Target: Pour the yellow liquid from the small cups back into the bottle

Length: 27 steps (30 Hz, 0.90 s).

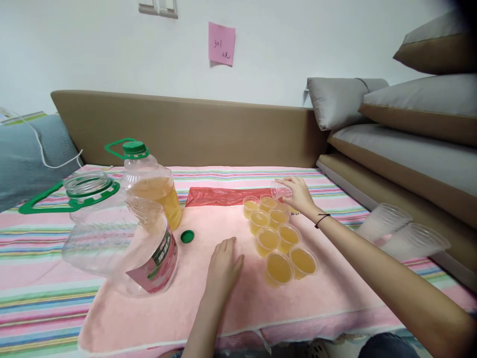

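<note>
My right hand (297, 195) grips a clear plastic cup (278, 190), tipped on its side, above the far end of the filled cups. Below it, several clear cups of yellow liquid (278, 267) stand in two rows on the pink cloth (156, 318). My left hand (223, 266) lies flat on the cloth to the left of these cups, fingers stretched out, holding nothing. Left of that hand stands a large clear jug (108, 248) with a green handle and no cap on its mouth. A green cap (187, 236) lies on the cloth beside it.
Behind the open jug, a capped jug (164, 194) holds yellow liquid. A folded red plastic bag (223, 196) lies at the far edge of the pink cloth. Stacks of clear cups (413, 242) lie at the right, by piled grey-brown cushions (410, 139).
</note>
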Tool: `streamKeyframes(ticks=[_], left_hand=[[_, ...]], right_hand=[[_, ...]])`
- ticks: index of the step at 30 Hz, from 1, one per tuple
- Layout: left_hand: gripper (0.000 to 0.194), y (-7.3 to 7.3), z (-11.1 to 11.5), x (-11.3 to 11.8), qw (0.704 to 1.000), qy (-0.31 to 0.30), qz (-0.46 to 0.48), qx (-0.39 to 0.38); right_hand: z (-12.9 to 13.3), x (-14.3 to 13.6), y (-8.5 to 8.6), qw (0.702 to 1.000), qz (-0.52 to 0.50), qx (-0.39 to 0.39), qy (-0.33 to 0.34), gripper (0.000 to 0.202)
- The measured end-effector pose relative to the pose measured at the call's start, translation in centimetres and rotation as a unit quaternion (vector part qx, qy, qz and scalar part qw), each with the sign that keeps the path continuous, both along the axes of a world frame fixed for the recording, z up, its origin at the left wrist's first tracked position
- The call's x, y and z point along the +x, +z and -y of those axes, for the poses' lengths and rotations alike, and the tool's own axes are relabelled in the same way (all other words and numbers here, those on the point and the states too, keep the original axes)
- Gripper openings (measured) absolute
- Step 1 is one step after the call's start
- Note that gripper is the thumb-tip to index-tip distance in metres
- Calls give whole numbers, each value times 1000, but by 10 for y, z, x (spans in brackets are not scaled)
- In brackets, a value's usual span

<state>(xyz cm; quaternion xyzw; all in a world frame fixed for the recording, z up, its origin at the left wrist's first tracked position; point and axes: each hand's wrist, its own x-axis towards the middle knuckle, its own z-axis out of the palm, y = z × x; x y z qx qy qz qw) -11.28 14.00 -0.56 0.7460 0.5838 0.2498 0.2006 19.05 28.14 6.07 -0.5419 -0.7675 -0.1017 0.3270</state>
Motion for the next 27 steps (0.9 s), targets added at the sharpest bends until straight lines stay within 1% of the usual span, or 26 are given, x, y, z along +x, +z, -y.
streamKeyframes(ticks=[5, 7, 10, 12, 13, 15, 17, 19, 21, 23, 25, 27], left_hand=[[47, 0, 0, 0, 1000, 2, 4, 3], [47, 1, 0, 0, 1000, 2, 0, -2], [49, 3, 0, 0, 1000, 4, -3, -9], [49, 3, 0, 0, 1000, 3, -4, -9], [49, 3, 0, 0, 1000, 2, -5, -7], [49, 2, 0, 0, 1000, 1, -6, -3], [48, 0, -1, 0, 1000, 1, -6, 0], [48, -2, -2, 0, 1000, 0, -3, 8], [47, -5, -4, 0, 1000, -2, 0, 22], [47, -8, -7, -1, 999, -3, 3, 37], [46, -12, -10, -2, 999, -3, 8, 52], [45, -15, -13, -5, 998, -2, 17, 65]], right_hand=[[5, -10, 9, 998, 53, -1, 27, 63], [6, -15, 14, 995, 95, 5, 44, 64], [8, -21, 19, 980, 186, 25, 72, 64], [9, -23, 20, 974, 209, 29, 84, 63], [9, -23, 20, 978, 190, 20, 86, 63], [10, -21, 17, 991, 106, -8, 77, 60], [10, -15, 11, 998, 10, -31, 53, 56], [11, -7, 5, 997, -61, -37, 22, 53], [13, 1, -2, 991, -125, -43, -3, 57], [18, 8, -7, 978, -199, -54, -17, 64], [27, 14, -8, 962, -265, -62, -20, 66], [41, 23, -5, 945, -320, -63, -22, 62]])
